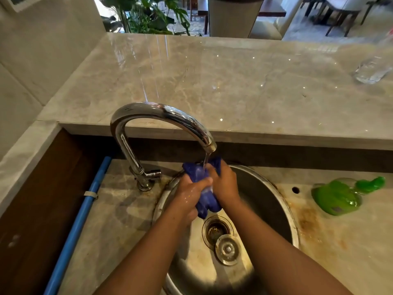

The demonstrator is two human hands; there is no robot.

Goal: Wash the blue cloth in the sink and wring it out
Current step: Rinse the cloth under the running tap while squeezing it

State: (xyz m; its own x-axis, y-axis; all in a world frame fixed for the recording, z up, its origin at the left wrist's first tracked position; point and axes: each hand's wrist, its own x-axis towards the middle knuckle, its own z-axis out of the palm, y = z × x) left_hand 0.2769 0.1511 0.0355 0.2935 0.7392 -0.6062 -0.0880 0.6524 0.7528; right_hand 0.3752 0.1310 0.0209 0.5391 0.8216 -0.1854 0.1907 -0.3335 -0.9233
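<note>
The crumpled blue cloth [204, 188] is gripped by the left hand [191, 194] and right hand [225, 184] together, held under water from the curved chrome tap [161, 118], above the round steel sink [274, 201] set in the marble surface [331, 235].

No words, numbers or brand names can be read anywhere; a small dark patch on the side of the green bottle [336, 198] lying on the counter right of the sink may be a label, but it is too blurred to make out
</note>
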